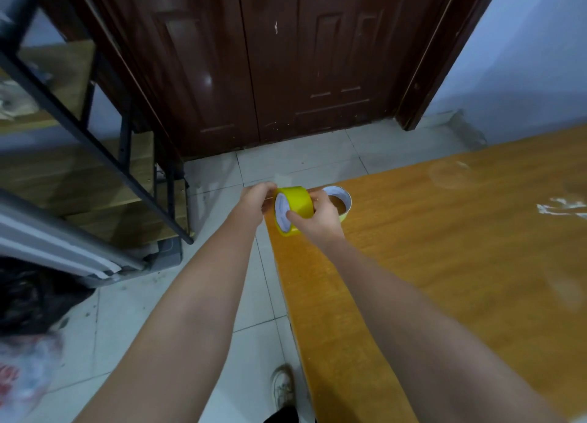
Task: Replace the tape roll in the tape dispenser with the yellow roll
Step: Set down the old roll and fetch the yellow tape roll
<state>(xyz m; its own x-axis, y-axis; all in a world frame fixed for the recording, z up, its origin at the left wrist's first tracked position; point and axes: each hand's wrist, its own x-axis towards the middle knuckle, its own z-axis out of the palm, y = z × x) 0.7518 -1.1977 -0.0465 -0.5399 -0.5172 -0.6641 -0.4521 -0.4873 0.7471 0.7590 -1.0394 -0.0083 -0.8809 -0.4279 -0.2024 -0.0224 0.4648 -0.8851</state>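
Right hand (319, 217) fingers curled round yellow roll (293, 208), thumb hooked into white core: steadying grip. Left hand (255, 197) fingertips pinched together at roll's upper left edge, likely picking for loose tape end. Roll held on edge, above near corner of wooden table (444, 248). Second roll (340, 200) just behind yellow roll, flat on table. Dispenser not in view.

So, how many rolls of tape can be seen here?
2. A yellow roll is held up between the left hand and right hand; a second roll lies on the table behind it, partly hidden.
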